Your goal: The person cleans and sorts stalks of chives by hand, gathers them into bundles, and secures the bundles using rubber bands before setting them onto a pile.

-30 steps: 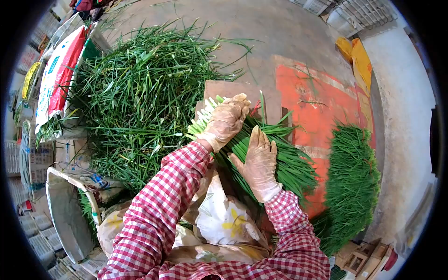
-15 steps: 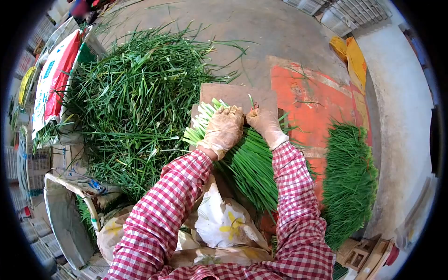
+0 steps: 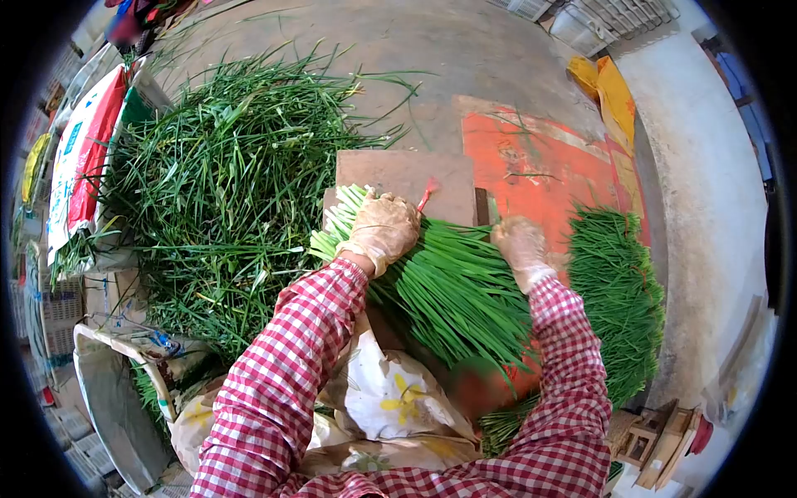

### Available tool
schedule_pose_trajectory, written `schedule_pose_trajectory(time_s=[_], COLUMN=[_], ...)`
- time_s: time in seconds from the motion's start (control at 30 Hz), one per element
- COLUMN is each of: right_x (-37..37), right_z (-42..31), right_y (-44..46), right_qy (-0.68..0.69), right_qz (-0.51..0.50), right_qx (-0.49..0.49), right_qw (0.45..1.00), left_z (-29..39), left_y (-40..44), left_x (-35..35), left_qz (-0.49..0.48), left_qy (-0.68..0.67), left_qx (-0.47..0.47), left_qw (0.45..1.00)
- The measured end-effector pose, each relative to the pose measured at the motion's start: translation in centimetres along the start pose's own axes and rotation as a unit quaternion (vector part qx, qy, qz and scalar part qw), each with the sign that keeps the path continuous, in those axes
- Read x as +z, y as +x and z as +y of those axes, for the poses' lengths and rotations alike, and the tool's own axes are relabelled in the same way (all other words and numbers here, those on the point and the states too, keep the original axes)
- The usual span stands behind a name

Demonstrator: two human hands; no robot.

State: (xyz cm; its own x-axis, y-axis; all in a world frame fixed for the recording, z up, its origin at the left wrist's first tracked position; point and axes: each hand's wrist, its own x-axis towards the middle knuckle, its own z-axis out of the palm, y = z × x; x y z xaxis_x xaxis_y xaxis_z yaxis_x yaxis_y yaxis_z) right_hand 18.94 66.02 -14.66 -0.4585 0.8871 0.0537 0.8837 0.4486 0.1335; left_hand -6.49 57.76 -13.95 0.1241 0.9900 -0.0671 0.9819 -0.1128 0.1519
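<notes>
Bunch (image 3: 457, 282): bright green leaves, stalk ends (image 3: 334, 220) at its left fading to white/pale green. Left hand (image 3: 383, 226) on bunch, right hand (image 3: 521, 243) at its right: both gloved, cream-tan. Sleeves (image 3: 286, 357) on the near side of bunch: red-and-white check. Tie (image 3: 427, 192) at bunch's far edge: red. Board (image 3: 407, 170) beyond bunch: plain brown. Sheet (image 3: 548, 166) right of bunch: orange, tan scuffs. Pile (image 3: 224, 183) left of bunch: mixed darker greens. Sack (image 3: 83, 158) far left of bunch: white, red band, blue mark. Cloth (image 3: 403, 390) nearside of bunch: off-white, yellow flower print.
</notes>
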Motion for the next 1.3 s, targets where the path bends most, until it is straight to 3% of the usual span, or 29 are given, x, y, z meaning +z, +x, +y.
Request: schedule_pose_trajectory(time_s=[0.1, 0.13, 0.17, 0.23, 0.27, 0.33, 0.37, 0.4, 0.43, 0.53, 0.57, 0.6, 0.7, 0.77, 0.83, 0.87, 0.9, 0.97, 1.0, 1.03, 1.07, 1.1, 1.13, 1.2, 1.23, 1.27, 1.3], right_x=[1.7, 2.2, 1.6, 1.8, 2.3, -0.3, -4.2, -4.9, -5.6, -7.3, -7.5, -8.0, -4.8, -3.9, -3.3, -1.8, -1.1, -2.4, -1.0, 1.1, 3.1, 4.2, 4.2, 4.1, 0.7, -1.2, -0.9], right_z=[5.2, 7.5, 9.9, 13.3, 13.2, 10.2, 6.1, 3.1, -0.1, -9.4, -11.0, -12.1, -12.7, -13.3, -14.4, -14.4, -14.0, -13.8, -13.7, -13.7, -13.6, -13.4, -13.2, -13.3, -14.3, -14.6, -14.5], right_y=[-2.1, -2.6, -2.7, -2.2, -1.5, 0.7, 1.9, 3.1, 4.1, 6.4, 7.4, 8.0, 9.4, 9.3, 8.8, 9.8, 9.5, 7.9, 7.4, 7.0, 6.6, 6.5, 7.4, 6.7, 6.4, 6.0, 5.8], right_qy=[-0.086, -0.134, -0.161, -0.213, -0.22, -0.16, -0.092, 0.004, 0.099, 0.118, 0.12, 0.125, 0.096, 0.152, 0.133, 0.161, 0.173, 0.388, 0.388, 0.441, 0.491, 0.55, 0.62, 0.69, 0.686, 0.679, 0.681], right_qz=[0.032, 0.049, 0.042, -0.16, -0.112, -0.023, 0.016, 0.143, 0.267, 0.025, -0.13, -0.219, -0.273, -0.289, -0.172, -0.191, -0.143, -0.176, -0.183, -0.087, 0.008, 0.033, -0.009, -0.054, -0.073, -0.092, -0.096], right_qx=[0.002, 0.007, -0.034, 0.193, 0.265, 0.234, 0.133, 0.037, -0.059, -0.014, 0.065, 0.109, 0.123, 0.123, 0.111, 0.166, 0.113, 0.148, 0.152, 0.116, 0.079, 0.073, 0.048, 0.037, 0.065, 0.091, 0.098], right_qw=[0.996, 0.99, 0.986, 0.944, 0.932, 0.959, 0.987, 0.989, 0.957, 0.993, 0.982, 0.962, 0.949, 0.937, 0.97, 0.954, 0.968, 0.893, 0.891, 0.886, 0.868, 0.832, 0.783, 0.721, 0.721, 0.722, 0.719], left_z=[0.2, 0.0, 0.0, -0.1, -0.1, 0.2, 0.3, 0.4, 0.5, 0.7, 0.7, 0.8, 0.9, 1.0, 1.2, 1.4, 1.3, 0.9, 0.8, 0.6, 0.3, 0.7, 0.1, -1.0, -1.2, -2.6, -3.5], left_y=[-0.9, -1.2, -1.3, -1.5, -1.4, -1.0, -0.9, -0.7, -0.5, -0.3, -0.2, -0.2, 0.0, -0.1, -0.4, -0.6, -0.7, -1.2, -1.3, -1.3, -1.5, -2.1, -2.5, -4.5, -6.8, -8.0, -10.2], left_x=[-0.2, 0.4, 0.7, 0.8, 0.8, 0.5, 0.4, 0.2, -0.1, -0.6, -0.6, -0.8, -0.8, 0.1, 0.1, 0.1, 0.2, -1.2, -2.4, -2.4, -1.7, -3.0, -3.1, -4.6, -8.2, -7.8, -9.7], left_qz=[0.057, 0.123, 0.122, 0.125, 0.127, 0.107, 0.105, 0.085, 0.067, 0.03, 0.029, 0.031, 0.013, 0.055, 0.06, 0.056, 0.052, 0.05, 0.028, 0.004, 0.095, 0.146, 0.244, 0.292, 0.293, 0.285, 0.259], left_qy=[0.001, -0.028, -0.03, -0.03, -0.03, 0.001, 0.001, 0.004, 0.008, 0.003, -0.001, -0.001, 0.002, -0.019, 0.026, 0.006, -0.015, -0.033, -0.07, -0.106, -0.182, -0.248, -0.405, -0.499, -0.473, -0.55, -0.517], left_qx=[0.009, 0.017, 0.019, 0.023, 0.02, 0.013, 0.012, 0.001, -0.008, -0.024, -0.038, -0.041, -0.057, -0.051, -0.058, -0.08, -0.102, -0.093, -0.103, -0.115, -0.126, -0.125, -0.05, 0.017, 0.006, 0.026, 0.02], left_qw=[0.998, 0.992, 0.992, 0.991, 0.991, 0.994, 0.994, 0.996, 0.998, 0.999, 0.999, 0.999, 0.998, 0.997, 0.996, 0.995, 0.993, 0.994, 0.992, 0.988, 0.971, 0.95, 0.88, 0.816, 0.831, 0.785, 0.816])
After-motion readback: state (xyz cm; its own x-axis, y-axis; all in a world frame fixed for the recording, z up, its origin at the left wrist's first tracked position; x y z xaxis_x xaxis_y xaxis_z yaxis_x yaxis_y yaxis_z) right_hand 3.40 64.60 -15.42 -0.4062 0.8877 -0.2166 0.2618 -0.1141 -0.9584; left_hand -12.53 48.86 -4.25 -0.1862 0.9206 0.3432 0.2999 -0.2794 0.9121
